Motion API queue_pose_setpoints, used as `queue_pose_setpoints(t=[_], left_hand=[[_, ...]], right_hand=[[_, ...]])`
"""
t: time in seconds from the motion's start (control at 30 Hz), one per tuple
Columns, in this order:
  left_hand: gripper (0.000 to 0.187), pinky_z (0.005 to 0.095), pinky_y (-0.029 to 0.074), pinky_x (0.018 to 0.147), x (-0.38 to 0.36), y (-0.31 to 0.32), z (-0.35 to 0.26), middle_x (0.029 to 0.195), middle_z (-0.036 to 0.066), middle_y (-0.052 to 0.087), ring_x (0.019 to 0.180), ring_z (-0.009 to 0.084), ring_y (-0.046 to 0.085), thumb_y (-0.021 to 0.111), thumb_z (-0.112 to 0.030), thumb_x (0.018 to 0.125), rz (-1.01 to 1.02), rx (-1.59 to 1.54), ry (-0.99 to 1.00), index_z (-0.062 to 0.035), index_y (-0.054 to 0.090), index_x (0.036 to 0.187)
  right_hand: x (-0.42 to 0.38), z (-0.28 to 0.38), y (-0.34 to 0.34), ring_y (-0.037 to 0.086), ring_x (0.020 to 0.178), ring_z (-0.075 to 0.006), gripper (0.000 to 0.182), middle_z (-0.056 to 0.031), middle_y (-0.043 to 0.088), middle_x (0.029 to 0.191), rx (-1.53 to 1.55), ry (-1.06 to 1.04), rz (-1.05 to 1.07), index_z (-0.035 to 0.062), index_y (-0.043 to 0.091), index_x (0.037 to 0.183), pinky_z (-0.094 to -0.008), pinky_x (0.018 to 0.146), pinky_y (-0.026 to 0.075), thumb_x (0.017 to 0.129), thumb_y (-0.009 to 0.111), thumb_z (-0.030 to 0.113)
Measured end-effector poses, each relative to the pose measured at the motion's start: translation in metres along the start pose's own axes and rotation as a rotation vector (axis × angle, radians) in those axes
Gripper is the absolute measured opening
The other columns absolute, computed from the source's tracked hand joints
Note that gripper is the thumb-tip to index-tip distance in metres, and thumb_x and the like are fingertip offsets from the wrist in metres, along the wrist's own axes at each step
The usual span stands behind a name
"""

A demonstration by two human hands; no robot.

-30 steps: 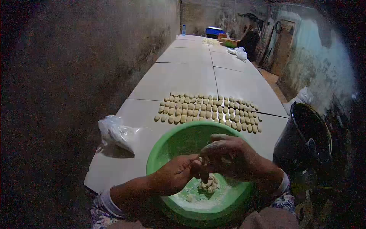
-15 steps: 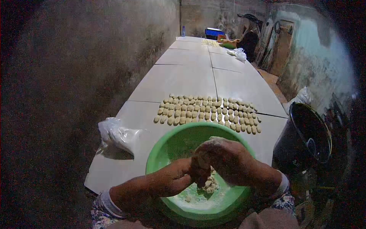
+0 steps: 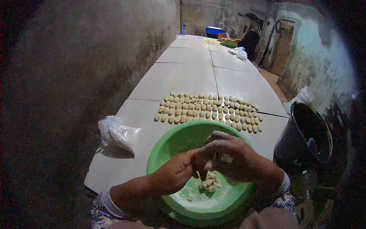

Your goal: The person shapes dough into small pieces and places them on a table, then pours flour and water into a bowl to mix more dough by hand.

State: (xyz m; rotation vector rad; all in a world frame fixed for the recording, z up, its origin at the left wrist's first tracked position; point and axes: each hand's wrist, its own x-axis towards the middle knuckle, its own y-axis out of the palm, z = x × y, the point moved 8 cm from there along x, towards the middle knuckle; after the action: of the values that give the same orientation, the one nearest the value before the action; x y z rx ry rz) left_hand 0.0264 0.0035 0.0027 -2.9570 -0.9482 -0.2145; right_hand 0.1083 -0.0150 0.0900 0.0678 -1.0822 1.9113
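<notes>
Table (image 3: 183, 76), long and white, stretches before us, rows of shaped dough pieces (image 3: 207, 110) laid across it. Nearer sits our green bowl (image 3: 171, 143) (floury inside). Above it, our left hand (image 3: 173, 173) and right hand (image 3: 228, 156) together pinch a dough lump (image 3: 209, 165).

Half a second ago both hands were bunched high over the green bowl (image 3: 167, 147), the right hand (image 3: 228, 156) humped over the left hand (image 3: 177, 171) and hiding most of the dough (image 3: 209, 183) on the bowl's floor. Now the right hand has flattened and slid a little toward the desk's far edge, floury fingers (image 3: 219, 136) spread, so more dough shows beneath. The left fingertips now press against the right palm, perhaps pinching a small piece; the blur makes that unclear.
</notes>
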Motion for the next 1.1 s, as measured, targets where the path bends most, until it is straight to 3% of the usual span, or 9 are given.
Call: queue_pose_setpoints(t=[0.1,0.17,0.3,0.37,0.47,0.7,0.93,1.07,1.1], left_hand=[[0.024,0.029,0.044,0.076,0.0,0.005,0.006,0.089,0.006,0.055,0.083,0.0136,0.051,0.036,-0.01,0.093,0.07,-0.007,-0.075,-0.0023,0.048,0.113],[0.021,0.0287,0.043,0.075,-0.002,0.012,-0.003,0.086,0.006,0.054,0.079,0.0132,0.05,0.035,-0.011,0.095,0.146,0.16,0.038,-0.0026,0.05,0.109],[0.022,0.0304,0.043,0.074,0.0,0.007,0.002,0.084,0.007,0.054,0.078,0.0145,0.051,0.037,-0.017,0.097,0.036,0.139,0.013,-0.002,0.05,0.106],[0.026,0.0302,0.044,0.073,0.0,0.006,-0.012,0.081,0.007,0.053,0.077,0.0148,0.052,0.038,-0.023,0.097,-0.027,0.222,0.105,-0.0016,0.05,0.105],[0.028,0.0293,0.044,0.071,-0.001,0.004,-0.008,0.079,0.007,0.053,0.075,0.0145,0.052,0.039,-0.026,0.097,-0.032,0.252,0.089,-0.0012,0.05,0.105],[0.031,0.0274,0.042,0.065,0.0,-0.004,-0.003,0.073,0.004,0.049,0.069,0.0123,0.047,0.033,-0.029,0.099,-0.091,0.174,-0.036,-0.0022,0.049,0.098],[0.037,0.0309,0.042,0.067,-0.001,0.006,-0.001,0.077,0.007,0.046,0.071,0.0159,0.046,0.039,-0.039,0.096,-0.021,0.145,0.131,-0.0026,0.048,0.097],[0.032,0.0309,0.043,0.067,-0.001,0.003,-0.003,0.078,0.007,0.047,0.07,0.015,0.046,0.04,-0.032,0.096,-0.06,0.274,0.027,-0.0031,0.051,0.105],[0.032,0.0309,0.043,0.067,0.0,0.002,-0.002,0.078,0.007,0.047,0.07,0.015,0.046,0.04,-0.032,0.096,-0.057,0.275,0.025,-0.0031,0.051,0.105]], right_hand=[[0.0,-0.005,0.003,0.06,0.08,-0.0259,0.004,-0.0084,0.058,0.074,0.036,0.041,0.07,0.004,0.056,0.083,-0.0347,0.07,0.047,0.081,0.057,0.001],[-0.004,-0.01,0.007,0.06,0.076,-0.0257,0.001,-0.0095,0.058,0.075,0.069,0.094,0.107,0.0023,0.054,0.082,-0.0342,0.067,0.047,0.083,0.055,0.002],[-0.007,-0.01,0.012,0.061,0.07,-0.0256,0.002,-0.011,0.06,0.077,0.084,0.091,0.114,0.0017,0.054,0.082,-0.0334,0.063,0.048,0.084,0.054,0.002],[-0.011,-0.019,0.012,0.061,0.07,-0.0247,0.003,-0.0124,0.061,0.08,0.407,0.3,0.017,0.0017,0.053,0.083,-0.0327,0.062,0.049,0.085,0.051,0.0],[-0.011,-0.019,0.01,0.062,0.076,-0.0239,0.005,-0.0134,0.061,0.084,0.156,0.247,0.084,0.0016,0.053,0.085,-0.033,0.066,0.049,0.089,0.05,0.004],[-0.006,-0.014,0.011,0.062,0.078,-0.026,0.005,-0.0131,0.059,0.078,0.253,0.162,0.04,0.0024,0.051,0.085,-0.0345,0.068,0.049,0.087,0.051,0.007],[-0.012,-0.009,0.006,0.061,0.072,-0.0333,0.008,-0.0125,0.062,0.079,-0.233,0.058,0.025,0.0063,0.054,0.086,-0.0387,0.063,0.051,0.082,0.049,0.004],[-0.015,-0.022,0.016,0.061,0.075,-0.035,0.009,-0.0141,0.062,0.082,-0.07,0.146,0.122,0.006,0.055,0.09,-0.0393,0.065,0.051,0.083,0.049,0.006],[-0.015,-0.026,0.015,0.061,0.077,-0.035,0.009,-0.0151,0.062,0.082,0.042,0.286,0.157,0.005,0.054,0.091,-0.0404,0.067,0.051,0.084,0.05,0.008]])
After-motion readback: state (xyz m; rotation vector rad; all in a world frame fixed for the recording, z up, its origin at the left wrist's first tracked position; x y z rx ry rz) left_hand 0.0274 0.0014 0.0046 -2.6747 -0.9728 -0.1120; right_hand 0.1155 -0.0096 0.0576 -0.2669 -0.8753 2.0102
